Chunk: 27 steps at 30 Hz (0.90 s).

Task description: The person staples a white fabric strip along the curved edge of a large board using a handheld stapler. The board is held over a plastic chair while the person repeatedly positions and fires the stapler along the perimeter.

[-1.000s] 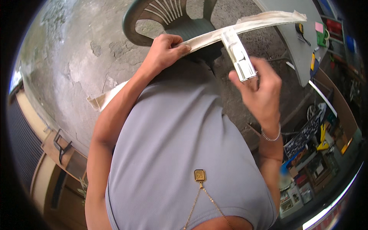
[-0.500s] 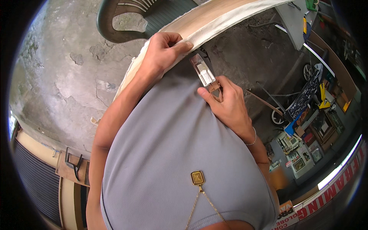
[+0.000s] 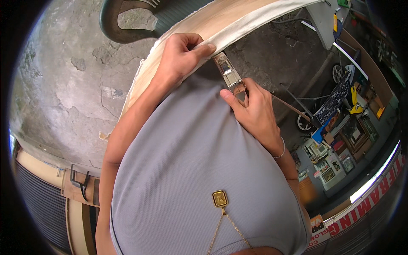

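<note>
My left hand (image 3: 178,59) is closed on the near edge of a long pale board or stretched piece (image 3: 187,29) with a white fabric strip (image 3: 255,17) along it; the thumb presses on the fabric. My right hand (image 3: 255,110) grips a silver metal staple gun (image 3: 229,74), fingers wrapped round its handle. The staple gun's far end meets or nearly meets the underside of that edge, just right of my left thumb; whether it touches is hard to tell. The piece runs from lower left, behind my left forearm, to the upper right above my grey-shirted torso.
A green plastic chair (image 3: 110,23) stands beyond the piece on cracked concrete. At the right are a grey table (image 3: 321,23), a wheeled object with a patterned part (image 3: 329,106), cardboard and several picture frames (image 3: 355,136). A brown board (image 3: 76,191) with a black metal bracket lies lower left.
My right hand and staple gun have moved left from the strip's upper side to just below it, then slightly up against its edge. The pale piece has turned, showing more of its face.
</note>
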{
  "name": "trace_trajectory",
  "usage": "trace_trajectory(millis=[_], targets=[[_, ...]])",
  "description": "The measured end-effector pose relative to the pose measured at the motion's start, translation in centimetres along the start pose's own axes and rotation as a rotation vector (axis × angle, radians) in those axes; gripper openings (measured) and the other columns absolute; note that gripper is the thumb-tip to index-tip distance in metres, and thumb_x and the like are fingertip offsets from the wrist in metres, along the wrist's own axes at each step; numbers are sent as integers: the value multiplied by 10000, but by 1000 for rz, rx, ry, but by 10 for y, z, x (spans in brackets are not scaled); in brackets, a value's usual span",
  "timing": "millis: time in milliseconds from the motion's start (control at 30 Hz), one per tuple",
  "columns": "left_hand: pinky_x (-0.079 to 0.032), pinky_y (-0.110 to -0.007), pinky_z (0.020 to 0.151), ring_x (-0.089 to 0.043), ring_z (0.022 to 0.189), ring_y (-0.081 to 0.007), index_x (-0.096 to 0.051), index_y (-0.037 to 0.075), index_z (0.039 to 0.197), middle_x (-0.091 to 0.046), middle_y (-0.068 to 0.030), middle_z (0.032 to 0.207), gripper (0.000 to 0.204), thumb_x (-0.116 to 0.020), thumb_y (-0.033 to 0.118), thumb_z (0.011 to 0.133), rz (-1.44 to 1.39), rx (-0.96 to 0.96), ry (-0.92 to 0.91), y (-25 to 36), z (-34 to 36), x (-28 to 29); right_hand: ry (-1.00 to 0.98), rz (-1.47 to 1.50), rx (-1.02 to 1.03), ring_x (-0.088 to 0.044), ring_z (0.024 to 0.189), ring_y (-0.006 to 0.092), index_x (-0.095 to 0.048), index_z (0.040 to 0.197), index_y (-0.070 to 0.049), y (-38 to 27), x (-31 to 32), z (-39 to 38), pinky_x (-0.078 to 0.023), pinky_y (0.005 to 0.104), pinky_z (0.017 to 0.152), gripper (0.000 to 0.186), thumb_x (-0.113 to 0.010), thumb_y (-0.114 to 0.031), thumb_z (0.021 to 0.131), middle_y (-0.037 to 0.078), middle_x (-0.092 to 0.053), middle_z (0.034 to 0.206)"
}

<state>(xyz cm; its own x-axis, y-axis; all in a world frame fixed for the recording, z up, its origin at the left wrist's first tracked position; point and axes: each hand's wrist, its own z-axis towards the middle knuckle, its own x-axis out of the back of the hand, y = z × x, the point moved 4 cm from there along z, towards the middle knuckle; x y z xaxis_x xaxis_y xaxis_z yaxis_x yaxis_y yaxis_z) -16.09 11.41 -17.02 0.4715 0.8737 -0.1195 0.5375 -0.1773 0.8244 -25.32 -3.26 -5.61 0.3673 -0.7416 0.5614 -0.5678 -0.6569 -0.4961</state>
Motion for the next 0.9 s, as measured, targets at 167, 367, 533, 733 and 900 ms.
trace_trajectory(millis=[167, 367, 533, 733, 900], targets=[[-319, -280, 487, -413, 557, -54, -659, -12, 693, -527, 28, 592, 268, -721, 206, 837, -6, 6, 3, 0, -1, -3, 8, -9, 24, -650, 712, 345, -588, 972, 67, 0, 1, -1, -509, 444, 670, 432, -730, -330, 879, 232, -636, 837], [-308, -278, 475, -403, 549, -49, -655, -9, 686, -505, 35, 578, 266, -725, 197, 839, 2, 12, 7, -5, -2, -6, 75, 12, 69, -519, 521, 223, -597, 875, 46, 5, 1, -1, -428, 375, 534, 475, -733, -409, 882, 174, -591, 681], [-302, -272, 473, -400, 549, -45, -653, -8, 687, -499, 37, 577, 267, -724, 195, 844, 0, 2, 5, -5, -3, -8, 44, -3, 80, -535, 510, 266, -589, 856, 38, 8, 5, 2, -434, 390, 542, 454, -726, -393, 889, 161, -553, 603], [-309, -274, 477, -402, 550, -48, -656, -14, 699, -508, 35, 586, 262, -720, 194, 846, -24, 4, 3, -4, -6, -11, -8, -70, 33, -560, 521, 275, -589, 854, 36, 7, 9, 6, -459, 391, 561, 427, -739, -363, 881, 165, -566, 602], [-317, -279, 483, -410, 559, -52, -658, -18, 704, -515, 30, 595, 257, -713, 192, 842, 13, -5, 10, -8, -5, -12, 24, -102, 47, -676, 689, 391, -569, 765, 24, 14, 3, 13, -527, 450, 637, 421, -784, -333, 825, 230, -629, 682]])
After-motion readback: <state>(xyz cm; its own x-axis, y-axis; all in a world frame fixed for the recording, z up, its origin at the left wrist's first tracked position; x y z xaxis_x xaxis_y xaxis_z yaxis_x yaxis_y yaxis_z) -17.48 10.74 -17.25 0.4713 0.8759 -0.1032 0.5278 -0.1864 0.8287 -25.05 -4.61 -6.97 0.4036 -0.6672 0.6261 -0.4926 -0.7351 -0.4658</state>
